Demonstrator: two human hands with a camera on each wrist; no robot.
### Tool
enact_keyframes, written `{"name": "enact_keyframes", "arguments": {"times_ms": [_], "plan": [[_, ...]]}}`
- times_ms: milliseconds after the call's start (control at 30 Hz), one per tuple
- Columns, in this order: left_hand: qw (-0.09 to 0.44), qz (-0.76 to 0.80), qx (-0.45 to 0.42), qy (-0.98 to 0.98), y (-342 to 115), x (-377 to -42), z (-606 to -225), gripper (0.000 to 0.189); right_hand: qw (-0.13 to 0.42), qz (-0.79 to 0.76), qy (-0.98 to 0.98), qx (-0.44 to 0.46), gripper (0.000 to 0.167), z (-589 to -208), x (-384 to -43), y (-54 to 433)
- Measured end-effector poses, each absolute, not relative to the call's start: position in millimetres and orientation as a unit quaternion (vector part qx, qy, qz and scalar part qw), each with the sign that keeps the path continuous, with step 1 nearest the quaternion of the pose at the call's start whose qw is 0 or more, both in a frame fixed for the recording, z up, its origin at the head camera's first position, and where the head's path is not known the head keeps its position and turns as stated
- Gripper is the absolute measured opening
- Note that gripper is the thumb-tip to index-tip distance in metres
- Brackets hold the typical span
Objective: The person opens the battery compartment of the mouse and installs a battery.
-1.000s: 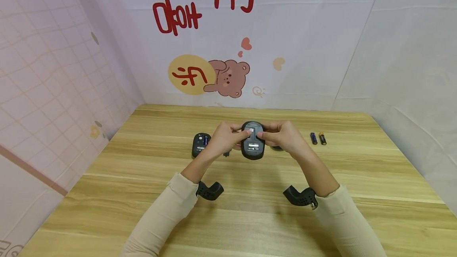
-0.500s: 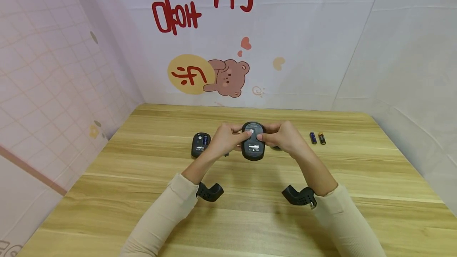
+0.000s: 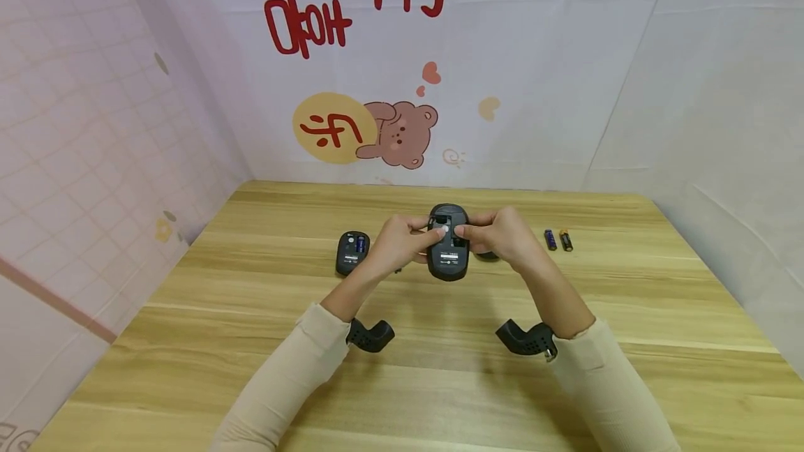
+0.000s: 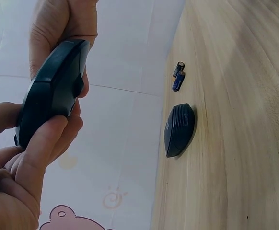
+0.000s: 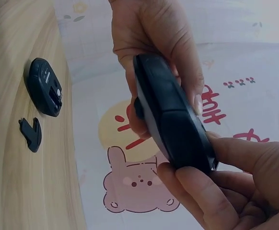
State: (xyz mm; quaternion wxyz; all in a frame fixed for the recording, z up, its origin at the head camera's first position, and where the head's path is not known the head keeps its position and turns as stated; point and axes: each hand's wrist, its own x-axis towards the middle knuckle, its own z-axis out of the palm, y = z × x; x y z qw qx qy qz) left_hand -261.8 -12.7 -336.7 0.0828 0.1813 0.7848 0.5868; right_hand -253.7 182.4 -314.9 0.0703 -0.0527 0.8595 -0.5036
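Observation:
Both hands hold a black computer mouse [image 3: 449,264] above the table, its labelled underside facing the head camera. My left hand [image 3: 400,241] grips its left side, thumb on the underside. Across from it, my right hand [image 3: 500,234] grips the other side, thumb also pressed on the underside. Dark openings of the battery compartment show around the thumbs. The wrist views show the mouse edge-on, its scroll wheel [image 5: 139,108] on the side away from the person. How the cover of this mouse sits is partly hidden by the thumbs.
A second mouse [image 3: 352,254] lies upside down at left with a blue battery inside. Near it lies a loose black battery cover [image 5: 30,134]. A third mouse [image 4: 180,130] stands behind the right hand. Farther right lie a blue battery [image 3: 550,240] and a black-and-orange battery [image 3: 566,240].
Dark compartment openings now show in the underside of the held mouse, where the cover lay flush before. The hands keep their grip; the head view has tilted slightly downward.

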Motion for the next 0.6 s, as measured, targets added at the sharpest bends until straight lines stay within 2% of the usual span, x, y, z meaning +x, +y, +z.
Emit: {"name": "enact_keyframes", "arguments": {"times_ms": [600], "plan": [[0.089,0.601,0.181,0.773,-13.9,-260.6,-337.5,0.037,0.033,-0.51,0.859,-0.027,0.036,-316.5,-258.0,178.4]]}}
